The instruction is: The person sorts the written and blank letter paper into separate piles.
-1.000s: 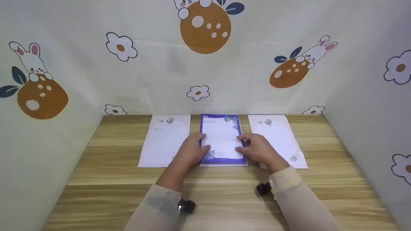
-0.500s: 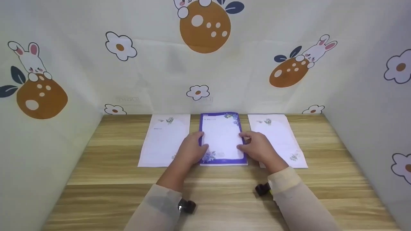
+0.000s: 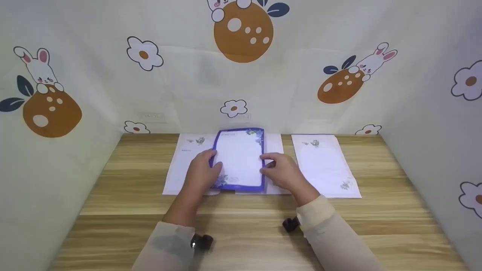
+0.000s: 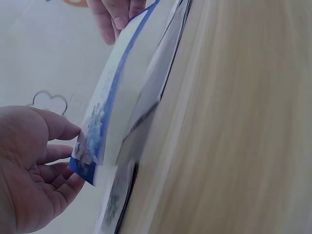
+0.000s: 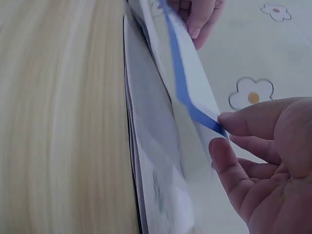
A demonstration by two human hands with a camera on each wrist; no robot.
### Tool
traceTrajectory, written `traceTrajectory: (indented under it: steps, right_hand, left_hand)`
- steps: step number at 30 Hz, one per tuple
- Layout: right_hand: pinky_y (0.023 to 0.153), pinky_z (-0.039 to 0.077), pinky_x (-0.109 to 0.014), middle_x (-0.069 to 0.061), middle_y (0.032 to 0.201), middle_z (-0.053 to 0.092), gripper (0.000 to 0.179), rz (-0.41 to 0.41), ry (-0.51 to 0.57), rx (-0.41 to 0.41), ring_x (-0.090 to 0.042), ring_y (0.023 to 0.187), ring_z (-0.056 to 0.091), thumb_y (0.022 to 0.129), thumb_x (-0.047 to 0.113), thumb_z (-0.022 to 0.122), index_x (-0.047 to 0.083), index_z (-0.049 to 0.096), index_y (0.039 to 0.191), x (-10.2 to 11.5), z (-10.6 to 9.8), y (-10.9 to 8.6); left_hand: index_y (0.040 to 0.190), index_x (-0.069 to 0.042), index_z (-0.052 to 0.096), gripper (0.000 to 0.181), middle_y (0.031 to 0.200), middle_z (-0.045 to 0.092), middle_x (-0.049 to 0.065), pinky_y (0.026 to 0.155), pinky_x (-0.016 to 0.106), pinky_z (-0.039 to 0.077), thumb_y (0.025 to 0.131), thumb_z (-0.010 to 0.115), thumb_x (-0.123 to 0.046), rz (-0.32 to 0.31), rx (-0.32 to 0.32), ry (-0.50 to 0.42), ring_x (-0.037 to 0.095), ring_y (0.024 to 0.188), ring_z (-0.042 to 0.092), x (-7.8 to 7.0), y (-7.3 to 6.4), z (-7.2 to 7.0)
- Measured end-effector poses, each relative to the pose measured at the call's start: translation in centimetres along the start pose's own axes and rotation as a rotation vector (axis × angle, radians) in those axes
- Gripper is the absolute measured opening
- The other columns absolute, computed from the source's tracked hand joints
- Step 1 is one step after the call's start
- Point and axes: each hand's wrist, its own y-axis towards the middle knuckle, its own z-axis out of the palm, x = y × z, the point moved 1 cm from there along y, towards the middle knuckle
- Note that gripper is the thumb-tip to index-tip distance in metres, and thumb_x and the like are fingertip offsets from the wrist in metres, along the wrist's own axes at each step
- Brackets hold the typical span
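Note:
A paper sheet (image 3: 239, 158) with a blue-purple border and printed flowers is held up off the table, slightly bowed. My left hand (image 3: 201, 171) pinches its left edge and my right hand (image 3: 282, 171) pinches its right edge. In both wrist views, a gap shows between this sheet (image 4: 97, 117) and the papers below. Beneath it, the left pale paper stack (image 3: 180, 169) and the middle pale stack (image 3: 275, 145) are partly covered. To the right lies another pale flowered stack (image 3: 324, 162), whose top edge shows a thin purple line.
The wood-grain table (image 3: 241, 233) extends in front of the stacks. A pale curtain (image 3: 188, 86) printed with rabbits, oranges and flowers encloses the back and sides. Small black cameras (image 3: 290, 224) sit at both wrists.
Both hands have lifted the purple-bordered sheet off the middle stack and moved it left. A pale sheet underneath is now exposed. The outer stacks stay put.

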Motion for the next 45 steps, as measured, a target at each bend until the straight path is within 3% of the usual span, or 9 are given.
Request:
traceTrajectory:
  steps: [9, 16, 21, 26, 34, 41, 45]
  right_hand:
    - [0.087, 0.063, -0.034, -0.008, 0.111, 0.081, 0.042, -0.027, 0.101, 0.067, -0.019, 0.102, 0.076, 0.093, 0.016, 0.079, 0.015, 0.075, 0.134, 3.3, 4.4, 1.2]
    - [0.104, 0.062, -0.041, -0.012, 0.135, 0.074, 0.052, -0.063, 0.212, 0.178, -0.026, 0.125, 0.071, 0.096, 0.025, 0.078, 0.015, 0.067, 0.146, 5.3, 7.7, 1.4]
    - [0.117, 0.054, -0.045, -0.012, 0.143, 0.069, 0.058, -0.057, 0.224, 0.249, -0.029, 0.138, 0.063, 0.098, 0.035, 0.076, 0.018, 0.061, 0.152, 5.5, 9.2, 1.7]
    - [0.123, 0.049, -0.046, -0.011, 0.154, 0.062, 0.063, -0.03, 0.21, 0.308, -0.029, 0.145, 0.057, 0.1, 0.041, 0.072, 0.021, 0.055, 0.157, 5.3, 9.7, 1.9]
    - [0.13, 0.039, -0.046, -0.006, 0.163, 0.055, 0.063, -0.069, 0.211, 0.327, -0.027, 0.155, 0.049, 0.103, 0.042, 0.068, 0.021, 0.052, 0.16, 5.1, 9.4, 2.0]
    - [0.126, 0.045, -0.048, -0.007, 0.162, 0.056, 0.065, -0.147, 0.189, 0.28, -0.029, 0.147, 0.057, 0.102, 0.044, 0.069, 0.016, 0.053, 0.158, 4.1, 7.7, 1.7]
    - [0.121, 0.05, -0.047, -0.004, 0.159, 0.06, 0.064, -0.144, 0.17, 0.239, -0.027, 0.143, 0.061, 0.101, 0.045, 0.07, 0.016, 0.056, 0.156, 3.2, 6.2, 1.6]
  left_hand:
    - [0.158, -0.008, 0.051, 0.057, 0.169, 0.044, 0.017, 0.135, 0.055, 0.027, 0.105, 0.061, -0.029, -0.099, -0.004, 0.015, 0.039, 0.161, 0.036, 3.5, -0.2, -4.2]
    - [0.16, -0.008, 0.048, 0.061, 0.169, 0.042, 0.023, 0.133, 0.059, 0.028, 0.105, 0.059, -0.031, -0.153, -0.023, 0.036, 0.045, 0.16, 0.036, 6.1, -0.6, -7.2]
    - [0.161, -0.004, 0.046, 0.062, 0.169, 0.04, 0.025, 0.133, 0.059, 0.028, 0.106, 0.058, -0.03, -0.187, -0.046, 0.035, 0.045, 0.16, 0.034, 7.4, -0.5, -8.1]
    - [0.161, -0.002, 0.045, 0.062, 0.17, 0.04, 0.025, 0.134, 0.059, 0.027, 0.106, 0.058, -0.028, -0.203, -0.039, 0.042, 0.045, 0.161, 0.033, 7.8, -0.5, -8.2]
    - [0.156, 0.0, 0.052, 0.06, 0.162, 0.05, 0.027, 0.131, 0.06, 0.032, 0.103, 0.061, -0.027, -0.132, -0.095, 0.096, 0.047, 0.154, 0.043, 7.9, -0.4, -7.9]
    - [0.158, -0.01, 0.052, 0.058, 0.169, 0.043, 0.021, 0.133, 0.061, 0.027, 0.105, 0.06, -0.031, -0.161, -0.076, 0.03, 0.043, 0.16, 0.034, 5.6, -0.1, -6.2]
    - [0.156, -0.015, 0.055, 0.056, 0.166, 0.047, 0.018, 0.13, 0.059, 0.035, 0.104, 0.064, -0.032, -0.142, -0.065, -0.021, 0.04, 0.157, 0.041, 3.6, 0.3, -4.3]
